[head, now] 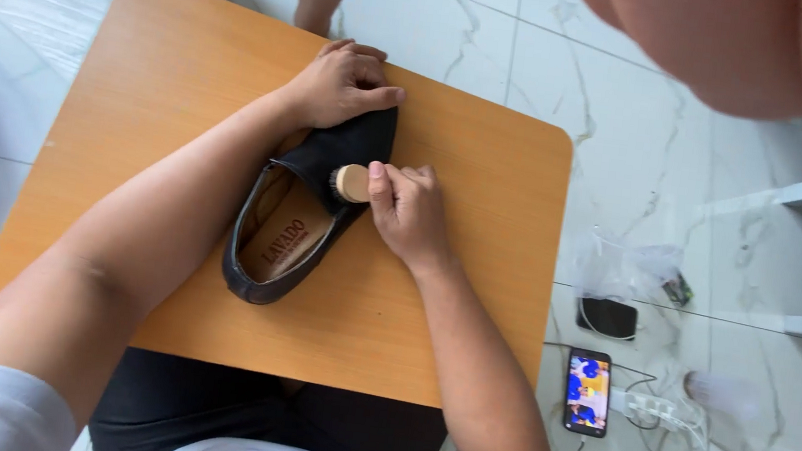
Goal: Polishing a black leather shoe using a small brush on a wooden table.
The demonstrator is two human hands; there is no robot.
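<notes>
right hand (pixel 409 214) presses round wooden brush (pixel 352 183) on black shoe (pixel 307 207).

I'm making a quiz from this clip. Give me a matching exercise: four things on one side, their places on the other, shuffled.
Things:
1. left hand
2. right hand
3. black shoe
4. lit phone

Places:
A. on the marble floor
B. lying on the wooden table
C. on the shoe's toe
D. holding a small round brush

Pairs: 1-C, 2-D, 3-B, 4-A
</notes>
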